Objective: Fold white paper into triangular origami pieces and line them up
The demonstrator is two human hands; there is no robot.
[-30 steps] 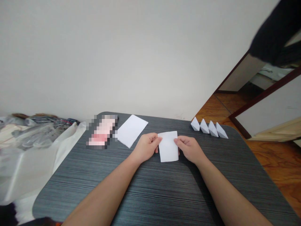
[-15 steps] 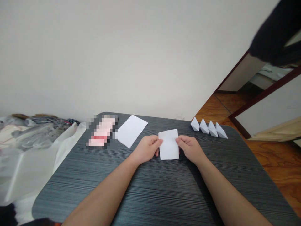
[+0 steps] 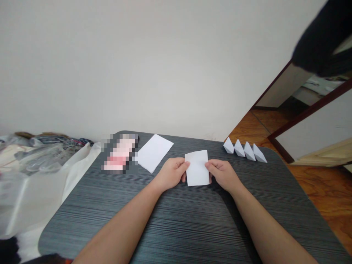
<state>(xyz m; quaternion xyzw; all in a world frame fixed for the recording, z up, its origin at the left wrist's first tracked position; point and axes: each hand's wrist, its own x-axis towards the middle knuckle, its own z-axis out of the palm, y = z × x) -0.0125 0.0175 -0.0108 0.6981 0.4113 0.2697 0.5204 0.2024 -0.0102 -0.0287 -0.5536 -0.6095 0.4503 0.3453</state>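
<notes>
A small white sheet of paper is held upright just above the dark striped table, near its middle. My left hand pinches the sheet's left edge with thumb and fingers closed on it. My right hand pinches the right edge the same way. Both forearms reach in from the bottom of the view.
Another flat white sheet lies on the table to the far left of my hands, beside a blurred pink object. Several folded white paper shapes stand in a row at the far right. Plastic bags and cloth lie left of the table.
The sheet and both hands have shifted slightly away from me and up; the grip is unchanged.
</notes>
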